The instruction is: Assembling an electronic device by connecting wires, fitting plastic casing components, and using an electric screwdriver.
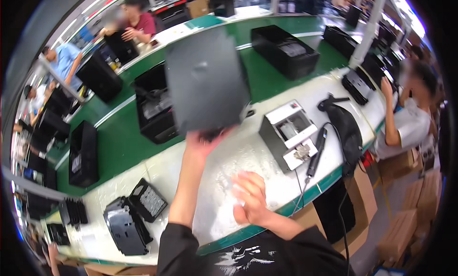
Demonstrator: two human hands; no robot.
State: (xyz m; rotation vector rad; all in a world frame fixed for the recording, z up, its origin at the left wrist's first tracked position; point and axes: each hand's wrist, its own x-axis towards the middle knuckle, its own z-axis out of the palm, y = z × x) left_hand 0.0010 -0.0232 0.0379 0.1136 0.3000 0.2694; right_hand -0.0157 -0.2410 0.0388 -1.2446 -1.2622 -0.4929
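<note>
A white desk (217,199) with a green edge curves across the middle of the frame. Beyond it runs a wide green belt (117,147) with pale lines. A whitish post (368,32) rises at upper right, near a bright ceiling light (416,13). Cardboard boxes (396,233) stand on grey floor (389,192) at lower right.

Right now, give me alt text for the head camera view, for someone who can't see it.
A person's left hand holds up a large dark box in front of a green belt carrying black cases. The right hand, blurred and seemingly empty, is over a white worktable.
</note>
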